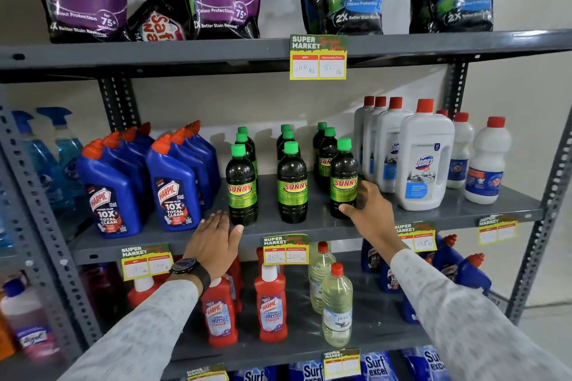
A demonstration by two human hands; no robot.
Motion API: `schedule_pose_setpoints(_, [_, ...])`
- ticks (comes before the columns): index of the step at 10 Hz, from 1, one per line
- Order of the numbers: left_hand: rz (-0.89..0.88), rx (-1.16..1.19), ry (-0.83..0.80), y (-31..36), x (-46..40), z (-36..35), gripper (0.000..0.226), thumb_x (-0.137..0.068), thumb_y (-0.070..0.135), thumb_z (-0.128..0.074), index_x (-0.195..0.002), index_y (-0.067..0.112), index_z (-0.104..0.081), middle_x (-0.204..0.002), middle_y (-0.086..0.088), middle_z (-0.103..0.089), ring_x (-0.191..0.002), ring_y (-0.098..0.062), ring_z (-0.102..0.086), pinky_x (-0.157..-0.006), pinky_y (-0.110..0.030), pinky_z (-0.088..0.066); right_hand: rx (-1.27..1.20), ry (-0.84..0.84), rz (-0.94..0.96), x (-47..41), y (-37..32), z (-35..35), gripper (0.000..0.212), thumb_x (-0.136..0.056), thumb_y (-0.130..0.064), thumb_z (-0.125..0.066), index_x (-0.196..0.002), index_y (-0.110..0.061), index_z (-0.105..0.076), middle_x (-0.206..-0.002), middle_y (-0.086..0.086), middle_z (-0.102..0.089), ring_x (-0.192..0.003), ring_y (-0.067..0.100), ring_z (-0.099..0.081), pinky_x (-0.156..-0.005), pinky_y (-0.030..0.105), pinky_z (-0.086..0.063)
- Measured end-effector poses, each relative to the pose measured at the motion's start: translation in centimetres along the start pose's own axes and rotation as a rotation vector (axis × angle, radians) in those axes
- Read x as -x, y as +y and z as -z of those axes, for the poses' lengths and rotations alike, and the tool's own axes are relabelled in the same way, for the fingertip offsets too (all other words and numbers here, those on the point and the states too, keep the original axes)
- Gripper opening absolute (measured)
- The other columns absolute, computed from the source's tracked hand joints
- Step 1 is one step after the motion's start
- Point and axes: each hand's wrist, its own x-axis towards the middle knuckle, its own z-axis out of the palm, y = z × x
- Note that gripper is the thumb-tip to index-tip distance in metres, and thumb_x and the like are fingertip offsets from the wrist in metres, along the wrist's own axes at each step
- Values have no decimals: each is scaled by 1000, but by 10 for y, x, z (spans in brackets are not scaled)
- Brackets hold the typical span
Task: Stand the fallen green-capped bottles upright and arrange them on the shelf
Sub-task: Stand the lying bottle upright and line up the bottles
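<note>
Several dark green-capped Sunny bottles stand upright in three rows on the grey middle shelf [309, 227]. The front ones are the left bottle [242, 185], the middle bottle [292, 184] and the right bottle [343, 181]. My right hand [370, 206] is wrapped around the lower right side of the right front bottle, thumb at its base. My left hand [213, 241] rests flat, fingers apart, at the shelf's front edge, just left of the left front bottle's base and holding nothing. No green-capped bottle lies on its side.
Blue Harpic bottles [173, 182] crowd the left of the green-capped rows, and white Domex bottles [424, 158] stand to the right. Price tags [285, 249] hang on the shelf edge. Detergent pouches fill the shelf above; red and clear bottles stand on the shelf below.
</note>
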Motion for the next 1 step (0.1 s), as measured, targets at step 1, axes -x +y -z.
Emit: schedule_pose_setpoints(1, [20,183,266,7,1,24,62,-103,45,-25,-151,6,-36,-155,-16,-41,-143,-28,-39,-115,-43,-35,-73,101,63,7,-31,25,72,-90,-29,-81,-153,-17,-47,-146,2,-63,-132,19,-60,-109,37,-48])
